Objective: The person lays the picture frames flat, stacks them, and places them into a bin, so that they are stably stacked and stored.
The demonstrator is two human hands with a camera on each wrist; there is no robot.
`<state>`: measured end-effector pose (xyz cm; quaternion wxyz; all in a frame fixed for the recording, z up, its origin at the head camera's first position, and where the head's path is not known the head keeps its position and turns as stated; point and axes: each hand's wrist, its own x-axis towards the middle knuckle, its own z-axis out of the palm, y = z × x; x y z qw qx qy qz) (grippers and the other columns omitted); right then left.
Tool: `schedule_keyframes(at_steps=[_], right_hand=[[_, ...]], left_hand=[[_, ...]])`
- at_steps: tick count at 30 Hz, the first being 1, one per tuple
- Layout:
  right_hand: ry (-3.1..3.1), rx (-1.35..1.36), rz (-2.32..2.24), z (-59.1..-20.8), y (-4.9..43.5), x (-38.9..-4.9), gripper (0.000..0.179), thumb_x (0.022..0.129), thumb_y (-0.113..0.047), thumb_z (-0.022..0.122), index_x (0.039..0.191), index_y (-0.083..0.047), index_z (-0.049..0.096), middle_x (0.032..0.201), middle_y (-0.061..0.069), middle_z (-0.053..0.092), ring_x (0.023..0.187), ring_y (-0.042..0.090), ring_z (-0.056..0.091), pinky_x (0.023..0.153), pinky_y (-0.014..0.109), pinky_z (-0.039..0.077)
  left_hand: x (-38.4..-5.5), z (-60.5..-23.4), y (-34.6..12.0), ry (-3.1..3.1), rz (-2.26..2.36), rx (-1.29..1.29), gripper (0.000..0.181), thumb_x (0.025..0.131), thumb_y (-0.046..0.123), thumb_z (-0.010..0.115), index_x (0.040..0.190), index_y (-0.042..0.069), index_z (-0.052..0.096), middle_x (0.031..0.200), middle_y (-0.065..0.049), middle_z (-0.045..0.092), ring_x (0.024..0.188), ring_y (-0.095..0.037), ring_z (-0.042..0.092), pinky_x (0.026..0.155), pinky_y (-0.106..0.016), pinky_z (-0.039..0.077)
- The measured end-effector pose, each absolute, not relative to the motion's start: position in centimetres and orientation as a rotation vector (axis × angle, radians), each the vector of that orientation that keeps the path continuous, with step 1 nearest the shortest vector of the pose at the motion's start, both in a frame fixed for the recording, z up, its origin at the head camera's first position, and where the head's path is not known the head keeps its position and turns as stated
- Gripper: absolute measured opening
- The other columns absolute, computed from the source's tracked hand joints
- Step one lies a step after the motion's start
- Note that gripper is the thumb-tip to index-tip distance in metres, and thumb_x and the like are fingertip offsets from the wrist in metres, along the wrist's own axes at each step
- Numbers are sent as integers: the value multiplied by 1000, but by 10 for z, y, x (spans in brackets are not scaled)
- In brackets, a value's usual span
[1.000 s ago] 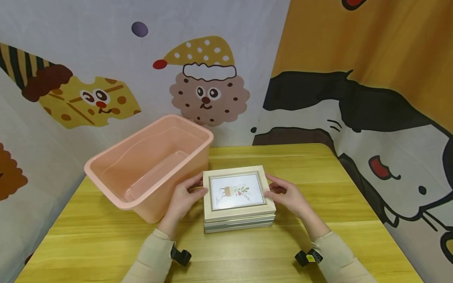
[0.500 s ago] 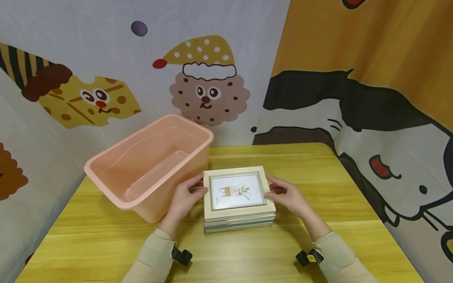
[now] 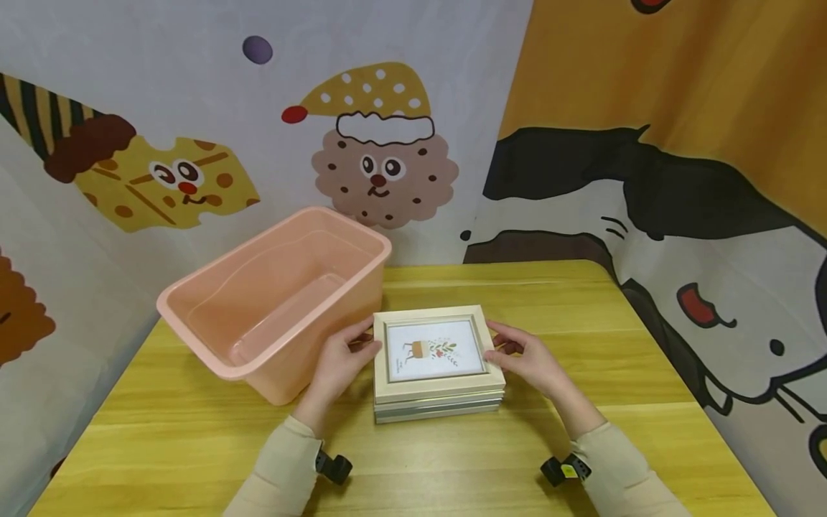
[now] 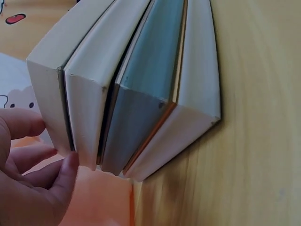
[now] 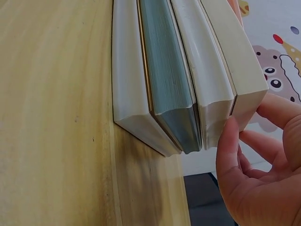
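Observation:
Several picture frames lie in a flat stack on the table. The top picture frame (image 3: 429,391) is pale cream with a small plant drawing; below it are white frames and a blue-grey frame (image 4: 141,103). My left hand (image 3: 339,362) holds the top frame at its left edge, thumb tip by the seam under it in the left wrist view. On the opposite edge, my right hand (image 3: 530,362) holds the same frame, its thumb near the seam to the white frame (image 5: 207,70) below. The top frame still sits on the stack. Some fingertips are hidden behind the frame's edges.
A pink plastic bin (image 3: 310,337) stands at the left, close to my left hand, with nothing visible inside. The wooden table (image 3: 439,467) ends at a cartoon-printed cloth (image 3: 478,86) behind it.
Both hands keep their hold on the top frame, and the stack stays in place. Only the head view has shifted very slightly.

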<state>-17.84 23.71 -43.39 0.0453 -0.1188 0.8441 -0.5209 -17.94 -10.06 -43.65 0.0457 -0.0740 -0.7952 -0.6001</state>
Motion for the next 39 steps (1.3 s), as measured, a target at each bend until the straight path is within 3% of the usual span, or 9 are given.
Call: schedule_keyframes(at_steps=[6,12,14,17,21,24,30,34,39], right_hand=[[2577,-397,-1609,-438,239,-179,55,94,-11,69,142,4,49,111,17,62,91,23,57,70,25,54],[2468,-420,-1767,-445,245,-179,48,102,-7,55,142,14,40,114,29,58,92,15,62,82,41,58],[2392,-434,-1823,-447,247,-178,48,105,-8,48,144,16,34,122,36,53,101,21,64,90,49,54],[2299,-443,-1859,-450,249,-176,52,108,-14,41,148,15,25,134,41,43,117,41,57,99,55,46],[2221,-429,-1852,-455,248,-171,56,110,-19,35,153,10,16,143,42,34,129,54,39,105,51,41],[2197,-400,-1847,-460,244,-165,58,110,-21,34,156,3,10,148,40,28,135,52,33,107,44,40],[2168,-353,-1881,-463,235,-157,61,110,-25,35,159,-6,4,154,37,19,137,46,27,102,27,39],[2139,-356,-1899,-464,233,-155,61,110,-27,33,159,-8,2,158,33,11,138,46,23,101,27,40],[2163,-363,-1872,-466,231,-155,60,110,-25,34,159,-8,4,162,24,-1,143,41,12,109,35,29]], left_hand=[[-177,-440,-105,-2409,-1857,-269,52,91,4,70,140,-5,52,133,-23,58,115,-39,57,98,-45,50],[-166,-443,-112,-2431,-1866,-311,58,93,9,70,142,-8,46,140,-27,51,123,-44,52,102,-49,47],[-162,-445,-114,-2419,-1890,-300,58,93,8,70,142,-9,45,139,-29,51,124,-45,51,102,-50,46],[-157,-451,-115,-2391,-1926,-278,59,93,6,70,142,-12,43,136,-32,51,125,-45,50,104,-50,44],[-149,-456,-116,-2385,-1989,-255,67,94,8,68,148,-10,33,142,-33,45,129,-46,45,107,-51,40],[-142,-459,-115,-2385,-2041,-245,73,96,12,66,154,-5,24,147,-32,39,134,-46,40,110,-52,35],[-136,-465,-110,-2362,-2129,-221,77,97,18,65,158,7,20,154,-28,31,138,-45,34,114,-54,27],[-132,-466,-107,-2340,-2212,-238,78,98,19,63,160,13,17,161,-18,19,143,-42,25,116,-52,21],[-130,-467,-101,-2302,-2284,-281,78,98,18,62,160,13,15,163,-13,12,145,-39,18,118,-49,15]])
